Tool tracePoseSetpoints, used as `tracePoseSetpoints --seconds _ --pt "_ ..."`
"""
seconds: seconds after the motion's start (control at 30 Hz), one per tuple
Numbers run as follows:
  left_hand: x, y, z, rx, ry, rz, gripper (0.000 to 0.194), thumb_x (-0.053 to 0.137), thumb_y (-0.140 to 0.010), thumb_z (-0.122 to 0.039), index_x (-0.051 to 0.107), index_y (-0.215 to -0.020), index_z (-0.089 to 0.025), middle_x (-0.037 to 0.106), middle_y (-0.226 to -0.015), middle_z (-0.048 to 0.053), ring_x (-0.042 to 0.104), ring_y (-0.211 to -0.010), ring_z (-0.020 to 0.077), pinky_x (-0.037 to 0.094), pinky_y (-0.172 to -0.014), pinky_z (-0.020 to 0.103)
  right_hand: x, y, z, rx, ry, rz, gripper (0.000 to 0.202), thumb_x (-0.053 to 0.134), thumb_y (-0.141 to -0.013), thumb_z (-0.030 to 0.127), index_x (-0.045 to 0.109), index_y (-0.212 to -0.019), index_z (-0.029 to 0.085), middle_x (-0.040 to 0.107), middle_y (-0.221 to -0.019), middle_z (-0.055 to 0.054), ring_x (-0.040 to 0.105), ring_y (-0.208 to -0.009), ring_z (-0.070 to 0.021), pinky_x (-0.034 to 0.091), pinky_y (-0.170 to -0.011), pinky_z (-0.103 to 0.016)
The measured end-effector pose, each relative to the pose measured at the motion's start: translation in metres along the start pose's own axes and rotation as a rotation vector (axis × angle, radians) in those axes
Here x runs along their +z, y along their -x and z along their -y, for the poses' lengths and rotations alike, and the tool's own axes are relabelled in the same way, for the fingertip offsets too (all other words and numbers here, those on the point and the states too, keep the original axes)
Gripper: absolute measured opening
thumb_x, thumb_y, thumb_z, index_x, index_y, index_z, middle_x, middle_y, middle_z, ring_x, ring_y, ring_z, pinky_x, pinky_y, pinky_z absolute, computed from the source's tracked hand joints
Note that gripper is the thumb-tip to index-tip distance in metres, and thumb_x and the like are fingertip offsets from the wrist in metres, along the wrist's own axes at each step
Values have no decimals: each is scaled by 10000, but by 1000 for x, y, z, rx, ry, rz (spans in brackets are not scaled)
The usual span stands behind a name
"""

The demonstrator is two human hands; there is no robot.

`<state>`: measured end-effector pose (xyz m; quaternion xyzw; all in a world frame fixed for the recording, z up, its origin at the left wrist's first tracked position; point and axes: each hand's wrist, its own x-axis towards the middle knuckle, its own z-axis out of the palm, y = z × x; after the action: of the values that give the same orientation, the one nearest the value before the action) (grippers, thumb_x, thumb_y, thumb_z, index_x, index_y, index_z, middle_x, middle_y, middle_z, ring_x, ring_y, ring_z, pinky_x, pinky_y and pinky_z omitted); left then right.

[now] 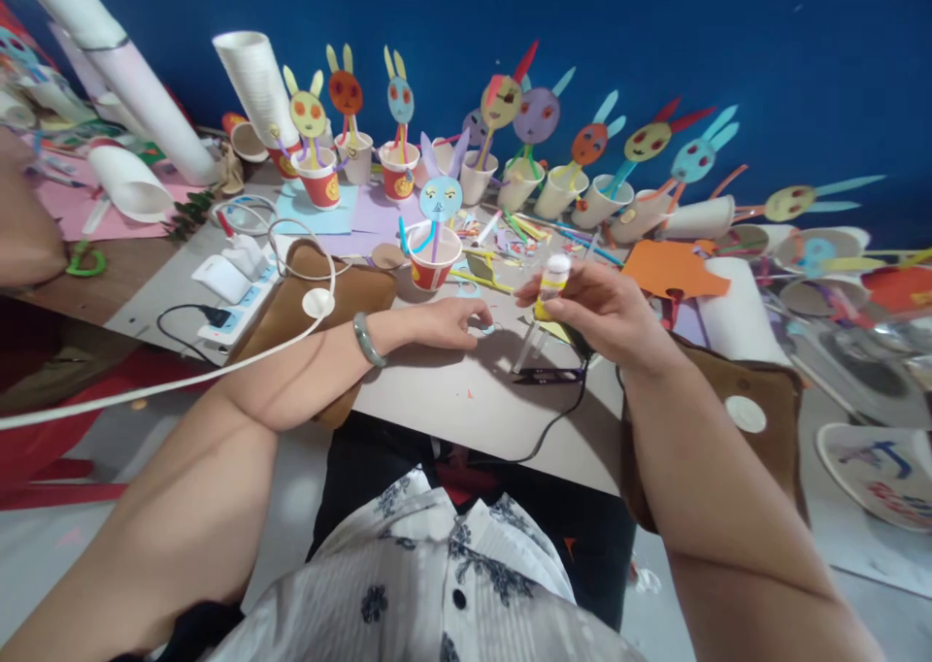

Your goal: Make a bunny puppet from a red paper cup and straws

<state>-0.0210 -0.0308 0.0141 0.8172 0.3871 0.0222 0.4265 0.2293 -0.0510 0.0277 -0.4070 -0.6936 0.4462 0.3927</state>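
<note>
Your right hand (610, 314) grips a glue stick (553, 285). Your left hand (446, 322), fingers parted, rests on the table (437, 390).

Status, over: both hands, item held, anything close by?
Right hand holding small yellow-and-white container, white end up. Left hand low at tabletop, grip unclear. Black cord nearby; cup beyond left hand.

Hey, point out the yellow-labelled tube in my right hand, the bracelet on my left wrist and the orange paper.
Yellow-labelled tube (553, 283): head view, on its label.
Bracelet (366, 341): head view, on its band.
Orange paper (666, 270): head view, near the middle of the sheet.
</note>
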Motion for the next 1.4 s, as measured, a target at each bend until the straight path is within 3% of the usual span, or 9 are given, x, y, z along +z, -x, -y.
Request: tracePoseSetpoints --seconds 0.13,0.27,0.47,0.83,0.97,1.03,1.13,1.23,1.4 --pt "-1 0 2 -8 10 -34 511 613 -822 -170 643 -1331 -139 653 -893 8 611 -773 172 487 -728 281 -8 -21 -12 -100 327 -140 295 848 -806 520 733 -946 287 808 -966 -52 750 -948 -297 627 -836 -471" --pt "0 -3 9 -14 14 -81 461 636 -860 -185 649 -1317 -123 668 -938 26 626 -784 171 491 -739 281 -19 -53 -46 -44 651 -223 224 797 -749 424 663 -813 256 722 -768 -36 664 -744 -241 543 -680 -388" --pt "2 -7 16 -23 6 -116 432 676 -881 -220 658 -1302 -129 714 -1015 61 674 -819 186 502 -733 280 -19 -83 -74 79 707 -239 225 755 -705 370 561 -734 261 655 -685 -13 583 -695 -213 494 -663 -366" --pt "3 -8 14 -32 -22 -150 453 673 -868 -192 683 -1313 -106 714 -990 65 659 -845 196 487 -761 287 -16 -75 -64 304 601 -244 799 798 -698 248 570 -1457 152 753 -867 -34 665 -766 -242 531 -758 -378" --pt "3 -8 12 -50 -19 -141 464 663 -895 -192 669 -1346 -83 692 -915 40 625 -775 180 469 -728 281 -7 -64 -45 247 801 -268 919 793 -727 244 494 -1583 92 784 -1151 -160 716 -1016 -327 553 -923 -450" --pt "3 -6 10 -52 3 -136 454 654 -908 -186 666 -1352 -90 682 -893 26 620 -762 174 461 -713 273 1 -51 -31 133 998 -333 756 772 -780 282 605 -1496 107 749 -1311 -219 676 -1203 -400 490 -1060 -538" --pt "3 -4 8 -68 8 -139 434 649 -916 -161 676 -1343 -92 676 -879 18 606 -745 167 450 -708 269 19 -31 -13 91 1102 -149 238 665 -891 277 804 -1067 198 808 -1119 -145 708 -1135 -364 438 -1101 -552" --pt "2 -4 7 -80 3 -166 423 657 -906 -140 687 -1324 -81 681 -869 19 595 -728 164 444 -714 272 37 -24 -6 206 1089 178 178 658 -907 256 829 -940 217 833 -962 -94 747 -1001 -313 474 -1031 -490" --pt "1 -7 11 -48 -10 -188 367 670 -866 -125 719 -1230 -113 679 -825 8 586 -698 161 436 -702 273 53 -37 -8 327 1180 252 227 646 -956 258 842 -1047 188 856 -1094 -127 755 -1089 -342 477 -1047 -487"
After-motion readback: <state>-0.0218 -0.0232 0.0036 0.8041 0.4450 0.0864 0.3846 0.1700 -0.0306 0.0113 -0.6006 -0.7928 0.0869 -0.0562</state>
